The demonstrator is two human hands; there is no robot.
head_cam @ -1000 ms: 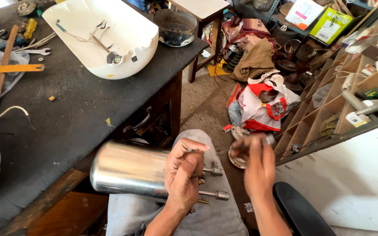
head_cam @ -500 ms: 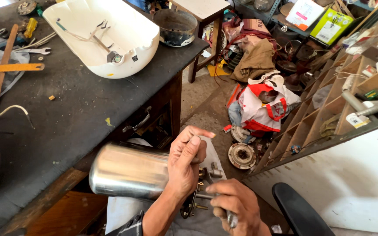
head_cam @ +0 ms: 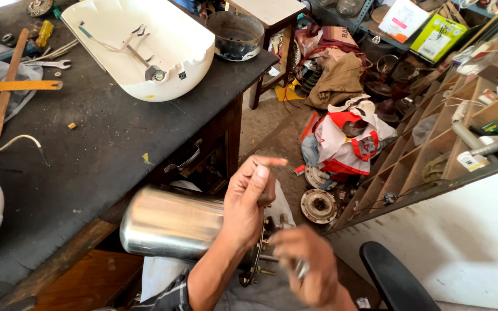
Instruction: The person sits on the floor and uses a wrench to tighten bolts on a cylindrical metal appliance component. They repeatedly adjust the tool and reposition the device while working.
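Head view shows us the shiny steel cylinder point(head_cam: 171, 222) lying on its side across our lap, just beside the near edge of the dark workbench point(head_cam: 87, 155). We judge it stiff, smooth and slippery, fairly heavy at the end that carries the bolted plate point(head_cam: 256, 259), so the round body near that plate is the sound place to hold. Our left hand point(head_cam: 249, 198) wraps over that end of the cylinder, fingers curled against it, forefinger lifted free. Our right hand point(head_cam: 306, 270), just below the plate, is blurred; it seems closed around something small, though we cannot tell what.
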